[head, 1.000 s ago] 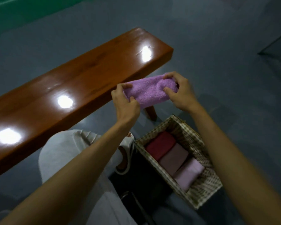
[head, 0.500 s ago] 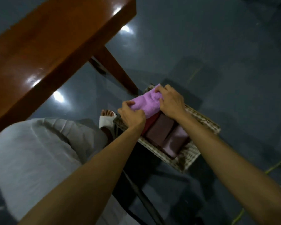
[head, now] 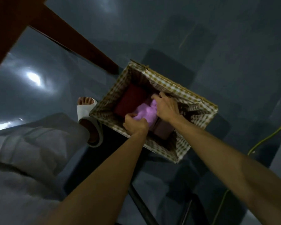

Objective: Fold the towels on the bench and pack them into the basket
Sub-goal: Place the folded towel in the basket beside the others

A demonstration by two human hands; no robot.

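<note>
Both hands reach down into the basket (head: 180, 90), a rectangular wicker one with a checked cloth lining that stands on the dark floor (head: 234, 46) just beside the slanted bench leg (head: 75, 41). Between the 2 hands is the folded purple towel (head: 146, 113), held low inside the basket, across its middle. The left hand (head: 135, 125) grips the near end of this towel, with its fingers curled under the fabric and the thumb on top. The right hand (head: 166, 108) grips the far end, its fingers bent over the cloth near the basket's far wall. 2 other folded towels lie in the basket: a dark red towel (head: 131, 101) to the left, touching the purple one, and a mauve towel (head: 163, 128) to the right, partly under it. The edge of the brown bench (head: 5, 21) fills the upper left corner. A foot in a white sandal (head: 86, 109) rests just beside the basket's left corner, and a yellow-green cable (head: 266, 137) runs along the floor on the right.
</note>
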